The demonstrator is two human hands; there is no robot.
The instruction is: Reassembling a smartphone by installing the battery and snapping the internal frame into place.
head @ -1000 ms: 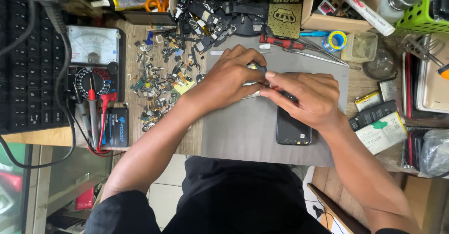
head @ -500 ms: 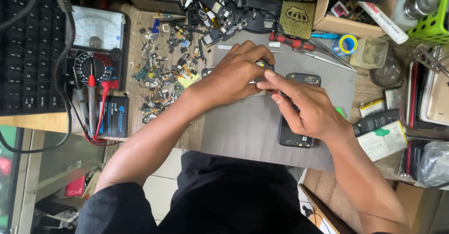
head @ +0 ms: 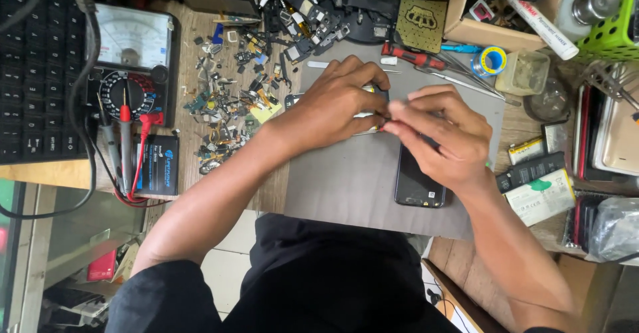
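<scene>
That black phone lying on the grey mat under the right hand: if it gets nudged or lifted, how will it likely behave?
The black phone lies flat on the grey mat, so it should slide rather than tip or roll. It looks thin and rigid, probably stiff in the right hand. Its glossy surface suggests a slippery grip, and it may be fragile if dropped.
</scene>
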